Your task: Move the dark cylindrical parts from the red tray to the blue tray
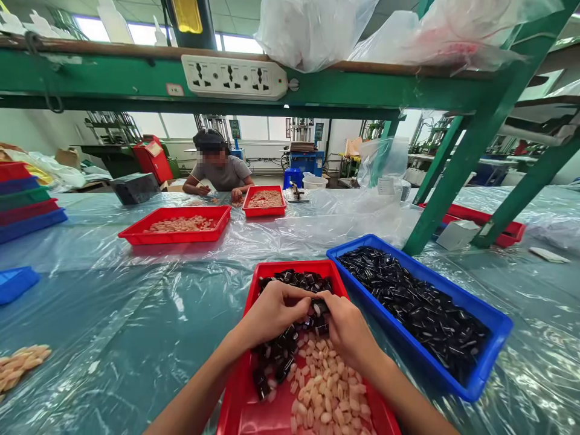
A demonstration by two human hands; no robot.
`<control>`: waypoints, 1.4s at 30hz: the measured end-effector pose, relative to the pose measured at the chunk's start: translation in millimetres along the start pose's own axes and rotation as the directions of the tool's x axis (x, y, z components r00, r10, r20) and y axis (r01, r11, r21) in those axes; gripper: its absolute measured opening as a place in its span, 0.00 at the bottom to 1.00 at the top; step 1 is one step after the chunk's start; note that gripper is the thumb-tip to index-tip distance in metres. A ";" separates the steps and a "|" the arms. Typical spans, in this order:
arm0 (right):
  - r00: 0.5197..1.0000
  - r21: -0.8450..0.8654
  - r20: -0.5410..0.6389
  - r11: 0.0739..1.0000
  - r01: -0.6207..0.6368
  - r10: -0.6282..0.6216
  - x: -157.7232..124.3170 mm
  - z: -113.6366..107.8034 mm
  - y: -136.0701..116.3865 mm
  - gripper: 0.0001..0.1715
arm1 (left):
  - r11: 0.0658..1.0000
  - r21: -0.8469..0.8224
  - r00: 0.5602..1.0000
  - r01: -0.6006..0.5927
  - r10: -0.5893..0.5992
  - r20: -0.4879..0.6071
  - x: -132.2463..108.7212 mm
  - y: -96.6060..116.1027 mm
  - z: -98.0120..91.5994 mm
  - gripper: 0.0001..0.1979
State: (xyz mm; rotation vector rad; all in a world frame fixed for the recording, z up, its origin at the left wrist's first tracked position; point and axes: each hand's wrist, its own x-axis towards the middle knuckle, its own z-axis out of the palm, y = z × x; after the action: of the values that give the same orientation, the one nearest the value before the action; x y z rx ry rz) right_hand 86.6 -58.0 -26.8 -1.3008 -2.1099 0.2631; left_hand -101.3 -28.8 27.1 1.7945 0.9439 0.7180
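Note:
My left hand (pixel 283 309) and my right hand (pixel 348 323) meet above a red tray (pixel 263 420), fingers pinched together. Between them is a small glossy black piece (pixel 321 307) with a pale oval spot; the fingers cover much of it. Under my hands, several similar black pieces (pixel 283 353) fill the tray's far and left part. Pale, cream oval pieces (pixel 328 393) are heaped in its near right part. To the right stands a blue tray (pixel 492 362) full of black pieces (pixel 417 302).
Across the plastic-covered table (pixel 149 320) a person (pixel 222 166) leans over small pieces. Two red trays (pixel 174 240) (pixel 264 211) hold pale pieces. Stacked trays (pixel 27 202) and a pale pile (pixel 22 365) lie left. A green frame (pixel 453 175) with a power strip (pixel 235 77) spans overhead.

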 end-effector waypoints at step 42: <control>0.984 0.033 -0.093 0.988 0.154 -0.150 1.0 -3.4 10.2 0.19 | 0.982 0.159 0.989 -0.099 0.115 -0.094 4.8 -5.0 5.7 0.12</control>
State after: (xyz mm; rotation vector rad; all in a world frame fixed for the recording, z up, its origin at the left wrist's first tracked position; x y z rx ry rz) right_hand 95.9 -52.6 -28.6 -1.1009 -2.1032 0.1766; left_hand -95.6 -26.1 20.6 1.9716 1.0000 0.8315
